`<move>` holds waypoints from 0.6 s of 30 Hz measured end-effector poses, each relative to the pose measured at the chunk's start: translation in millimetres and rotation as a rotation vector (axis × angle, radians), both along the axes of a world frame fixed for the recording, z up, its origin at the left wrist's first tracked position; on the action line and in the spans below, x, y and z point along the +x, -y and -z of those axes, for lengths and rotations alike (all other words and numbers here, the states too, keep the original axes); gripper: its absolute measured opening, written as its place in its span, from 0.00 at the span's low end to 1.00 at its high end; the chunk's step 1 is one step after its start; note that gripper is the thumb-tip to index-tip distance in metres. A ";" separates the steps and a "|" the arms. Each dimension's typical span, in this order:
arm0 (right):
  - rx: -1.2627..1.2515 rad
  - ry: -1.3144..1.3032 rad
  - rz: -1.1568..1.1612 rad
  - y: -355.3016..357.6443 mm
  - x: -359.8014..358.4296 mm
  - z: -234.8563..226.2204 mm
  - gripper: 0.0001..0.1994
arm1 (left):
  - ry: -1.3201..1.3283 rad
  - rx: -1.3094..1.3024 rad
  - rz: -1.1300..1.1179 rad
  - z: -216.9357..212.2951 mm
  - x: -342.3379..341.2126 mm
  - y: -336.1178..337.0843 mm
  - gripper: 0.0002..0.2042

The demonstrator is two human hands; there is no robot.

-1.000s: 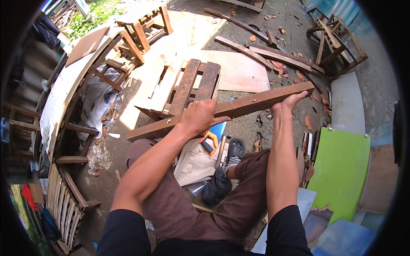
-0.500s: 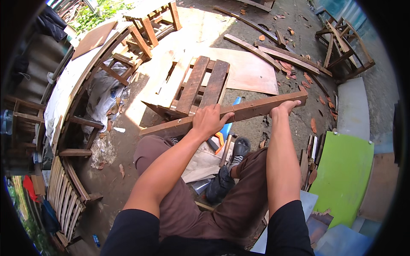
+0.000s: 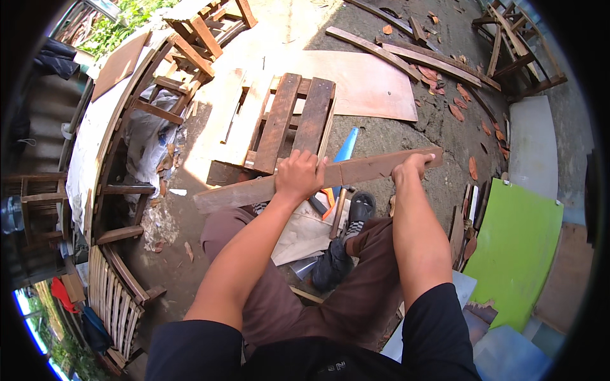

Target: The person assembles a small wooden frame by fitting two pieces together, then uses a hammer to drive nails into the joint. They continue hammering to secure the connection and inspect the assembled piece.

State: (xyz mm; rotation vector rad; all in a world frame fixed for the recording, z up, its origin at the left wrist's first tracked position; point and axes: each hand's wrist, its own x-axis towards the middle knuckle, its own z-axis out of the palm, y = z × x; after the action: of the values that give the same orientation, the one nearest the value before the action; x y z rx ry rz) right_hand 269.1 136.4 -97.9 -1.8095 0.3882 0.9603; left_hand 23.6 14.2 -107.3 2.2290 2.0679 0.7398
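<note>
A long brown wooden plank [image 3: 368,166] lies across in front of me, above my knees, its right end a little higher in view. My left hand [image 3: 298,179] is closed over its upper edge left of the middle. Near the right end, my right hand [image 3: 412,166] grips the plank too. Just beyond it stands a slatted wooden stool [image 3: 283,124] with dark and sunlit slats. Under the plank is a handsaw with a blue blade [image 3: 345,145] and an orange and black handle [image 3: 327,202]. A hammer [image 3: 339,213] lies beside the saw, next to my shoe.
A pinkish plywood sheet [image 3: 375,86] lies behind the stool. Loose planks [image 3: 432,61] and dry leaves are at the far right. A green panel [image 3: 515,251] leans at right. Wooden frames and a long bench [image 3: 117,120] run along the left.
The plank has turned in my hands, now showing a broader, smoother face, and has shifted slightly left and down at its right end. Both hands still hold it.
</note>
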 end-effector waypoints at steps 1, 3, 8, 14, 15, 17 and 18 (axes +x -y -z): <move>-0.019 0.001 0.001 -0.5 0.4 2.6 0.50 | -0.009 0.012 0.016 -1.0 0.5 -0.5 0.17; -0.057 -0.029 0.006 -1.9 2.6 8.8 0.50 | -0.020 0.005 0.037 -2.1 0.7 -0.8 0.18; -0.054 -0.053 0.021 0.5 6.1 23.8 0.52 | -0.019 0.038 0.081 -1.9 -2.0 -2.7 0.17; -0.047 -0.066 0.081 -1.9 1.6 14.9 0.49 | 0.064 0.030 0.023 -3.8 -4.5 -16.0 0.15; -0.052 -0.069 0.092 -1.0 2.4 16.6 0.48 | 0.061 0.071 0.010 -4.5 -8.5 -12.7 0.15; -0.003 -0.057 0.059 -9.5 6.1 24.2 0.46 | -0.034 -0.084 -0.085 -7.8 -23.1 -3.2 0.17; 0.020 -0.033 0.024 -10.8 9.5 31.0 0.45 | -0.149 -0.133 -0.224 -10.6 -35.5 6.1 0.20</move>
State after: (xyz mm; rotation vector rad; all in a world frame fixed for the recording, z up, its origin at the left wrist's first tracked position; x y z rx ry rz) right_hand 278.5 147.2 -128.9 -1.7690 0.4186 0.9753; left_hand -12.0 8.0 -96.7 2.0634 2.3871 0.4387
